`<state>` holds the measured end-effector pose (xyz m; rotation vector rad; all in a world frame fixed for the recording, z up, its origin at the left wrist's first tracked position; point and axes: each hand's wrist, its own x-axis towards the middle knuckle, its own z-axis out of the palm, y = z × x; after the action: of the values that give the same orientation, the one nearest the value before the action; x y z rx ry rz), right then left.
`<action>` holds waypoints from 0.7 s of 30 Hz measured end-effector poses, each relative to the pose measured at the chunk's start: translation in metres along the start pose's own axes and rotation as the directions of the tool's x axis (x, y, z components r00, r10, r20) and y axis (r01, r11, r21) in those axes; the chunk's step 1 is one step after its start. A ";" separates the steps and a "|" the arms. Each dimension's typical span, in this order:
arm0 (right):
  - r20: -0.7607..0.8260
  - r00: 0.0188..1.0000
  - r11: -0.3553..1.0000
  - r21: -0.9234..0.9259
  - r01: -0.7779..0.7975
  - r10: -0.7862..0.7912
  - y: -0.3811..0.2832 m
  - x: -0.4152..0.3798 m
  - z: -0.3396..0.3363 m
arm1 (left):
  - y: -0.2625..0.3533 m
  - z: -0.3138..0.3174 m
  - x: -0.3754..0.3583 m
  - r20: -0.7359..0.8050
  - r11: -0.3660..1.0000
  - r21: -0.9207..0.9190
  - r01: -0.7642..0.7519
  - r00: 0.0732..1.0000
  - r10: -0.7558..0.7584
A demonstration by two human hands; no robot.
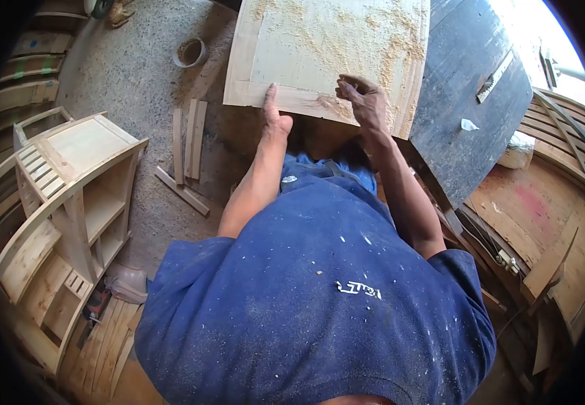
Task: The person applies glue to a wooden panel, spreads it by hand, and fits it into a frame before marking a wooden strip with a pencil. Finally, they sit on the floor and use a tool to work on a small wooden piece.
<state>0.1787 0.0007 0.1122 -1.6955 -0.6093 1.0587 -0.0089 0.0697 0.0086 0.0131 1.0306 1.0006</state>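
A pale wooden panel (299,57) with a framed border lies in front of me, its right and upper parts strewn with wood shavings (367,34). At the panel's near left edge is my left hand (275,115), thumb resting on top and the other fingers hidden below the edge. Above the near edge, more to the right, my right hand (365,101) is raised with its fingers curled together. Whether anything small is between those fingers cannot be made out.
A dark table (464,88) on the right bears a saw-like tool (495,77) and a white scrap (468,125). Wooden furniture (76,162) stands at left. Wood strips (188,142) and a round container (189,52) are on the floor. Boards (555,270) lie at far right.
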 end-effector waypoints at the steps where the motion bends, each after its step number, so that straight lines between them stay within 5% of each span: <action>1: 0.021 1.000 0.999 0.040 0.018 -0.019 0.003 0.010 0.002 | -0.001 0.000 0.004 0.011 1.000 -0.027 -0.008 1.000 0.008; 4: 0.068 0.996 0.998 0.041 0.049 -0.051 -0.006 0.022 0.013 | 0.001 0.000 0.007 0.007 0.999 -0.052 -0.014 1.000 0.014; 6: 0.158 0.976 0.930 -0.311 0.194 -0.151 -0.013 0.028 0.016 | 0.000 0.001 0.006 0.022 0.999 -0.034 -0.007 1.000 0.008; 7: 0.160 0.975 0.929 -0.314 0.195 -0.151 -0.012 0.029 0.016 | 0.000 0.002 0.006 0.021 0.999 -0.038 -0.007 1.000 0.008; 10: 0.132 0.846 0.504 -0.752 0.425 -0.517 -0.008 0.029 0.016 | -0.004 0.001 0.012 0.022 0.997 -0.072 0.007 1.000 -0.005; 12: 0.201 0.850 0.504 -0.730 0.462 -0.487 0.000 0.022 0.013 | -0.005 0.001 0.013 0.045 0.996 -0.083 -0.011 0.999 0.015; 15: 0.355 0.722 0.285 -0.747 0.601 -0.594 0.014 0.015 0.022 | -0.004 0.002 0.010 0.052 0.997 -0.078 -0.002 0.999 0.006; 21: 0.474 0.702 0.312 -0.661 0.682 -0.532 0.021 0.013 0.018 | -0.001 0.003 0.008 0.034 0.997 -0.066 0.038 0.999 -0.036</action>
<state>0.1681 0.0120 0.0860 -1.8111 -1.9408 0.2996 -0.0049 0.0758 0.0045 -0.0442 0.9639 0.9980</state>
